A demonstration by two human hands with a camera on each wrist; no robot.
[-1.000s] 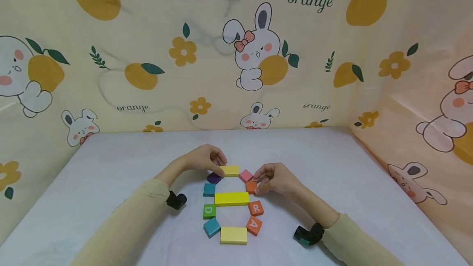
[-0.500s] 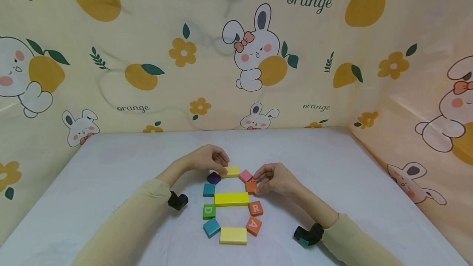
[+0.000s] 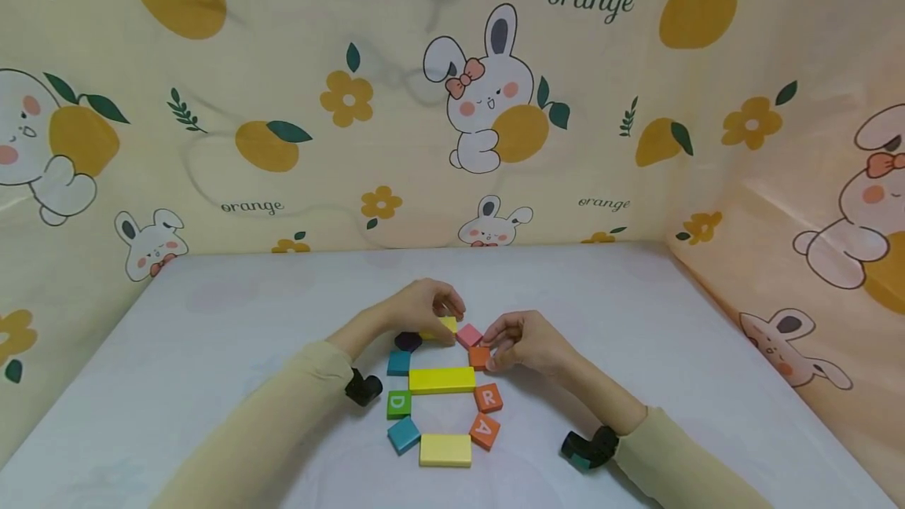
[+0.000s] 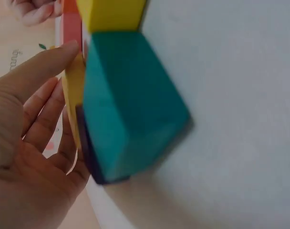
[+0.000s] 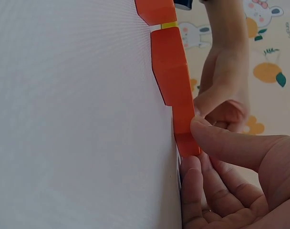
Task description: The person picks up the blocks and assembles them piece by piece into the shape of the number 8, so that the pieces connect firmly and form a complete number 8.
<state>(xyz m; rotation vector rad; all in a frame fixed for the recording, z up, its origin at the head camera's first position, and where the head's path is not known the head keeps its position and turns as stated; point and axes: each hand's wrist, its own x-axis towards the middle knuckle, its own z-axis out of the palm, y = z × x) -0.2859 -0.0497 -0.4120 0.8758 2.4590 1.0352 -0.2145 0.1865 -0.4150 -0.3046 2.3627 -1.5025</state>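
My left hand (image 3: 419, 309) reaches over the flat yellow block (image 3: 448, 323) at the far end of a block outline, its thumb on the near side and fingers behind. The left wrist view shows the thumb along this yellow block (image 4: 74, 90), beside a large teal block (image 4: 135, 95). My right hand (image 3: 533, 344) pinches the upper orange block (image 3: 478, 358) at the outline's right side; its thumb lies on that orange block (image 5: 185, 129) in the right wrist view. A pink block (image 3: 469, 335) sits between the hands, and a dark purple block (image 3: 408, 342) lies left of the yellow one.
A long yellow block (image 3: 441, 380) crosses the outline's middle. Below it stand a green D block (image 3: 399, 404), a blue block (image 3: 404, 435), orange R (image 3: 489, 397) and A (image 3: 485, 430) blocks, and a pale yellow block (image 3: 445, 450). A patterned cloth (image 3: 396, 155) hangs behind the white table (image 3: 283, 289).
My left hand has slid rightward along the far yellow block, from its left end to its right end. My right hand stays at the orange block.
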